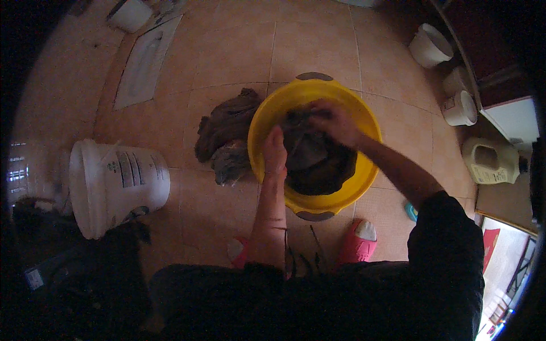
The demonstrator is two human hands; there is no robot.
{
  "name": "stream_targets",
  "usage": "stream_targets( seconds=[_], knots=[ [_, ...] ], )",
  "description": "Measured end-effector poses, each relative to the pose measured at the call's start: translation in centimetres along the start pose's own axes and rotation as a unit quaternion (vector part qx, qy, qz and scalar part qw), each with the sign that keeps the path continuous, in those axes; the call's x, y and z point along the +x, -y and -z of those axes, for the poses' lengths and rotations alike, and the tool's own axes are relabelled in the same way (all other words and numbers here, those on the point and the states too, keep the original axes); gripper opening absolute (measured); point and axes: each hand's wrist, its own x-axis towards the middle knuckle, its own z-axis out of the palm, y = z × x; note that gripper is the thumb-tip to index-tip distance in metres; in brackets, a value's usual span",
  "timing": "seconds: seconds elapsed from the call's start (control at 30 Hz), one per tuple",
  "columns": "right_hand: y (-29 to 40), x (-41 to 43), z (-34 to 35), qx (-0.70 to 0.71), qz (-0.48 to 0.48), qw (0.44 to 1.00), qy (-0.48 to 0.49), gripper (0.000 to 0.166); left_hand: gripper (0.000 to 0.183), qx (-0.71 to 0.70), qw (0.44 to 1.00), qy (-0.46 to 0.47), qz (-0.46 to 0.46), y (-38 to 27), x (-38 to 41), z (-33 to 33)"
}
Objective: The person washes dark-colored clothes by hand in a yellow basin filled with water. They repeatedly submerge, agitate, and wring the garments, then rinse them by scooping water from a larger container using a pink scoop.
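A round yellow plastic tub (369,115) with grey grips stands on the tiled floor before me. Dark cloth (318,181) lies bunched inside it, with a greyer piece of cloth (305,149) on top. My left hand (276,151) is at the tub's left side, upright along the grey cloth; its hold on the fabric is unclear. My right hand (335,121) is blurred over the upper part of the cloth, fingers bent and apparently gripping a dark fold. Beside the tub's left rim, a heap of brown-grey cloth (226,128) rests on the floor.
On the left a large white plastic bucket (128,179) lies on its side. White buckets (431,47) and a pale plastic jug (490,162) stand along the right. A drain-like white panel (147,64) is at upper left. My pink shoes (360,243) are just below the tub.
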Motion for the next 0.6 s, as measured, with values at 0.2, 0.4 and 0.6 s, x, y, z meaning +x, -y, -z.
stream_targets(
  seconds=[0.2,0.4,0.6],
  knots=[
    [4.4,-0.9,-7.9,-0.216,-0.05,0.969,0.107,0.015,0.035,-0.223,0.959,0.142,0.103,6.8,1.6,0.8],
    [6.0,-2.5,-8.9,-0.155,0.019,0.981,0.117,0.014,0.037,-0.299,0.93,0.115,0.18,2.7,-2.2,1.1],
    [4.5,0.0,-8.3,-0.219,-0.054,0.974,0.021,0.017,0.035,-0.208,0.944,-0.049,0.251,0.9,-2.9,-0.1]
  ],
)
